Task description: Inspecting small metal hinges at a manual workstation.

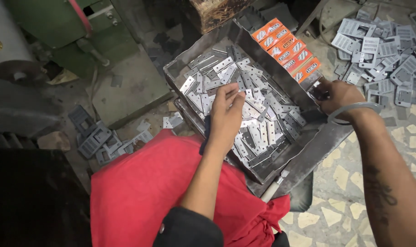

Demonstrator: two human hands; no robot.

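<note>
L hand (226, 112) lies palm-down on the heap of flat metal plates (258, 123) in the tray (308, 151); fingers (233, 93) bunched at the tip, pinching what looks like one plate or a thin stack, though the exact count can't be told; its long axis runs roughly up-tray, in line w/ the fingers. R hand (338, 96) sits at the tray's far right corner, closed around a small shiny stack of plates (318, 89), just below the row of orange boxes (288, 48) lined along the tray's right wall; a metal bangle (354, 112) rings that wrist.

Key relation: boxes lie up and right of the L hand, w/ the heap between; R hand is much nearer them, almost touching the lowest box. Red cloth (171, 192) covers the lap below the tray; grey vented parts (381, 50) strewn on the floor at far right, more at left (98, 137).
</note>
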